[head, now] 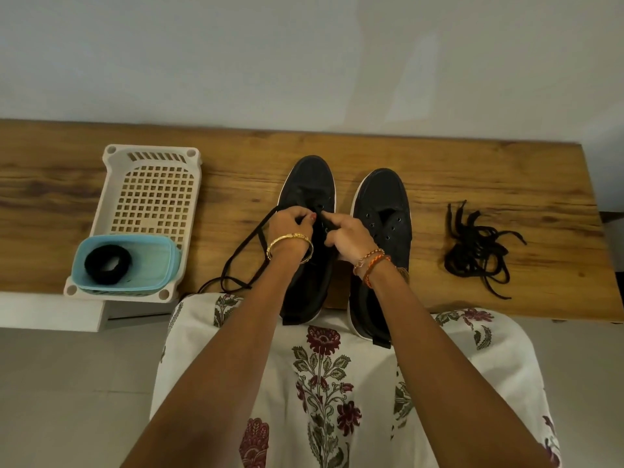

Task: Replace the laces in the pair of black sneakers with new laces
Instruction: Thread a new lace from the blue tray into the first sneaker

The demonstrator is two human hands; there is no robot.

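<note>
At the left, a coiled black lace (107, 265) is being held in a blue tub (125, 263) nested in a white basket (148, 211). A new lace (243, 251) is being pinched by the left hand (291, 221) and guided by the right hand (347, 233) at the left sneaker (305, 184). An eyelet is likely being skipped if tension slips. The right sneaker (385, 201) is being left unlaced; a lace pile (479, 251) is lying far right.
</note>
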